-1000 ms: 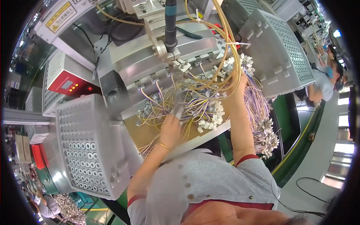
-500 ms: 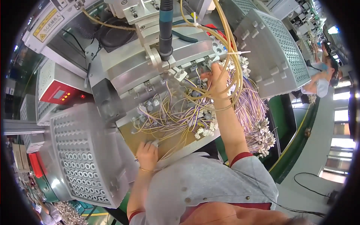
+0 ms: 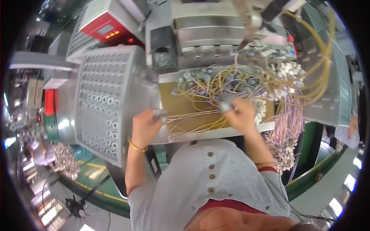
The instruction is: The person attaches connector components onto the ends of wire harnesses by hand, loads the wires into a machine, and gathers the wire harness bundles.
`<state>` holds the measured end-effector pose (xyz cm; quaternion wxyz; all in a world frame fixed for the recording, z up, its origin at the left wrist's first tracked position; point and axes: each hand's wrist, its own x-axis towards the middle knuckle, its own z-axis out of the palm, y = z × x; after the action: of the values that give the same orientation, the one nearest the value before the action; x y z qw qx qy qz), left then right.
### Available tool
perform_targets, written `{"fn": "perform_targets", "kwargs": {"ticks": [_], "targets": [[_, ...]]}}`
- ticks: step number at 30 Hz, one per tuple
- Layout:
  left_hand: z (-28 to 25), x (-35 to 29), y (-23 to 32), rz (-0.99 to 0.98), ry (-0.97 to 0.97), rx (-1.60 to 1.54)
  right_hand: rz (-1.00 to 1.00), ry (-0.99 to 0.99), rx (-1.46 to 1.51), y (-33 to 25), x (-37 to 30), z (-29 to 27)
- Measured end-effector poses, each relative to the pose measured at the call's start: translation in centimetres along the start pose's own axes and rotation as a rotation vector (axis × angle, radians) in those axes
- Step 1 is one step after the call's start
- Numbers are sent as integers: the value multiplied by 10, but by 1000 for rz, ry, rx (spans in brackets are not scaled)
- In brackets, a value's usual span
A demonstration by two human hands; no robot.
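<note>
My left hand [image 3: 146, 126] is closed at the left edge of the brown work board [image 3: 181, 104], with grey coverings on its fingertips. Its fingers pinch the ends of yellow and white wires [image 3: 194, 115], which stretch rightward across the board. Over the board's right part, my right hand [image 3: 243, 115] is closed too. Something grey and blurred shows at its fingertips; I cannot tell whether it is a finger covering or a held part. Just beyond lies a tangle of yellow, white and purple wires [image 3: 216, 82] with grey connectors.
A metal machine [image 3: 212, 36] stands behind the board. Left is a grey perforated box [image 3: 104, 104], with a red-fronted control unit [image 3: 111, 32] behind it. Bundled wires with white connectors [image 3: 287, 115] hang at the right, under looped yellow tubes [image 3: 325, 65]. A fan [image 3: 79, 210] stands lower left.
My right hand has come back from the machine to the board. My left hand stays at the board's left side, now with wires stretched from its fingers. The whole view has turned.
</note>
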<state>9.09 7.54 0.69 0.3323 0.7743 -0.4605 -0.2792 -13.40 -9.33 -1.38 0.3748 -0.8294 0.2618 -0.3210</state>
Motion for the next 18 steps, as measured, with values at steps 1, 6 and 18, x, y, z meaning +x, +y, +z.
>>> {"fn": "perform_targets", "kwargs": {"ticks": [1, 6, 18], "targets": [[-3, -2, 0, 41, 50, -132, -91, -73, 121, -9, 5, 25], [0, -12, 13, 517, 349, 369, -9, -538, 301, -37, 21, 81], [-160, 13, -159, -308, 834, 1134, 188, -360, 512, -30, 26, 67]]}}
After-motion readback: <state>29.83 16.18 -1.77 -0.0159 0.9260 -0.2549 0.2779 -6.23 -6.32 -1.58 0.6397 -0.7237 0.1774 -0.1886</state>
